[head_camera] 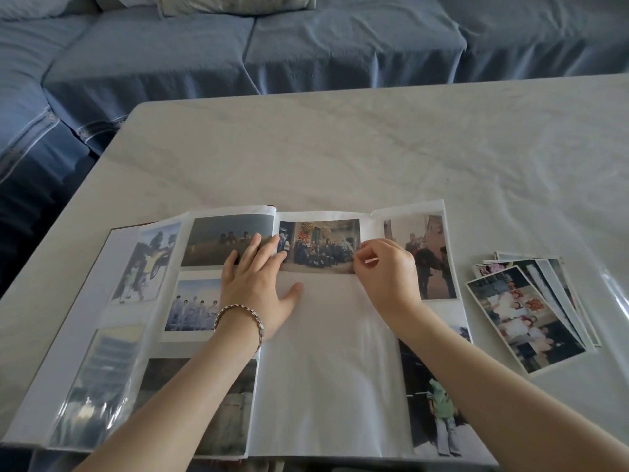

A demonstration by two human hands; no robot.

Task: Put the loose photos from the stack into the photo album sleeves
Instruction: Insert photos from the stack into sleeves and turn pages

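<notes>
An open photo album [326, 369] lies on the table in front of me, with photos in several sleeves on both pages. A group photo [320, 247] sits in the top-left sleeve of the right page. My right hand [384, 270] pinches that photo's right edge between thumb and fingertips. Flat across the album's centre fold rests my left hand [262, 284], fingers spread, wearing a bracelet. The stack of loose photos [531, 311] is fanned out on the table to the right of the album.
The pale marbled table [340, 155] stretches away beyond the album. A blue-covered sofa [272, 49] stands behind it and to the left. A clear plastic sheet [616, 294] lies at the table's right edge.
</notes>
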